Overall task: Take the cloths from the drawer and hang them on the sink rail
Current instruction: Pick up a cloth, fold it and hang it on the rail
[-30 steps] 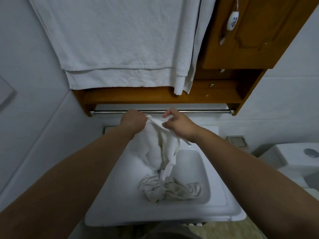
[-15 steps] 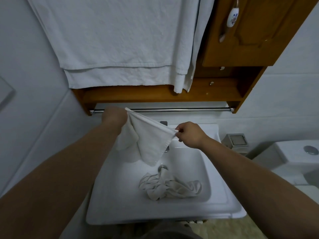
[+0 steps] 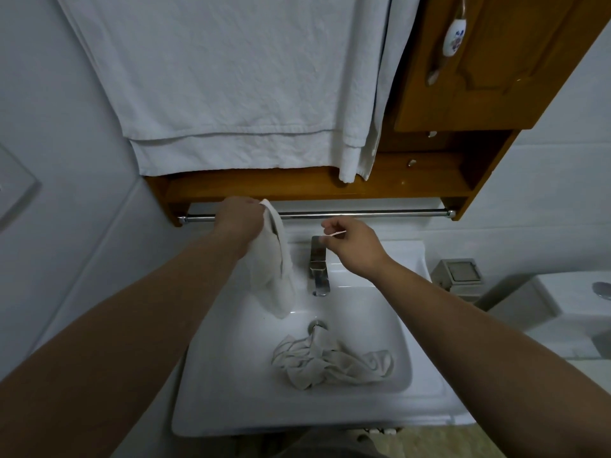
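While L hand (image 3: 239, 219) grips white cloth (image 3: 274, 269) at rail (image 3: 363, 213), R hand (image 3: 353, 244) pinches a thin pale sliver.

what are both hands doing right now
Left hand: grips the white cloth at the rail.
Right hand: pinches a small thin white bit, unclear what.

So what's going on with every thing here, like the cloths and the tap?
White cloth: hanging from the left hand at the rail.
Right hand: pinching something small and pale.
Crumpled cloth: lying in the sink.
Tap: no water visible.
Cabinet door: ajar.
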Action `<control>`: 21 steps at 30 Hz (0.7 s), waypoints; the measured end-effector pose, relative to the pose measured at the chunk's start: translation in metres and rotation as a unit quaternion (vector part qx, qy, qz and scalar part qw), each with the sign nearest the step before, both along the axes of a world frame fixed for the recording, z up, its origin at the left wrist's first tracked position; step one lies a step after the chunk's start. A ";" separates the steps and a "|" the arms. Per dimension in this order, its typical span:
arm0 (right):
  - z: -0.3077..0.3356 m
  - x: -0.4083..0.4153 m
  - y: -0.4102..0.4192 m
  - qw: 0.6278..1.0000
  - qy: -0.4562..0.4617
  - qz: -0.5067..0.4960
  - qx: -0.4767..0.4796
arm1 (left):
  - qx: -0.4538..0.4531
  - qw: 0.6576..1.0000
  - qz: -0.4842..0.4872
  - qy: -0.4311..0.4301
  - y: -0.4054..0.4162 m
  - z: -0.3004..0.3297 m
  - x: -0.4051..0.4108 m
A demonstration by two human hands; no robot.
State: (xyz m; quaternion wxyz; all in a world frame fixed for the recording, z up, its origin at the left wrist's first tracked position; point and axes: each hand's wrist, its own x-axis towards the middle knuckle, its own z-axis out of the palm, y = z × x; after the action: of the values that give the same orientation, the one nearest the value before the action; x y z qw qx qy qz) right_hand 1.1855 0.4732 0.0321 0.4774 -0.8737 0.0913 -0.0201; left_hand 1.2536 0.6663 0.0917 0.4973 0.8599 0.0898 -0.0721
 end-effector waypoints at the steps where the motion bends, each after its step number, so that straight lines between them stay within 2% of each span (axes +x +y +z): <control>1: 0.001 0.003 0.003 1.000 0.002 0.009 0.001 | -0.001 1.000 -0.002 -0.021 -0.003 -0.002 0.003; 9: 0.013 0.024 0.036 0.999 -0.023 0.047 0.014 | 0.022 0.997 -0.036 -0.060 -0.022 0.003 0.000; 15: 0.010 0.022 0.038 0.998 -0.036 -0.003 -0.051 | 0.009 0.997 -0.039 -0.060 -0.024 0.003 -0.001; 18: 0.007 0.017 0.035 0.995 -0.017 0.000 -0.095 | -0.008 0.998 -0.033 -0.048 -0.022 0.001 0.001; 21: 0.000 0.011 0.030 0.991 -0.004 -0.045 -0.122 | -0.010 0.999 -0.025 -0.030 -0.019 0.003 0.002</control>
State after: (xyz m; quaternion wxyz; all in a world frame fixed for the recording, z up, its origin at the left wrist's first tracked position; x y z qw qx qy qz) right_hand 1.1962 0.5036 0.0324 0.3660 -0.9204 0.1256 -0.0560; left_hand 1.2559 0.6472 0.0943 0.5065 0.8586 0.0525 -0.0596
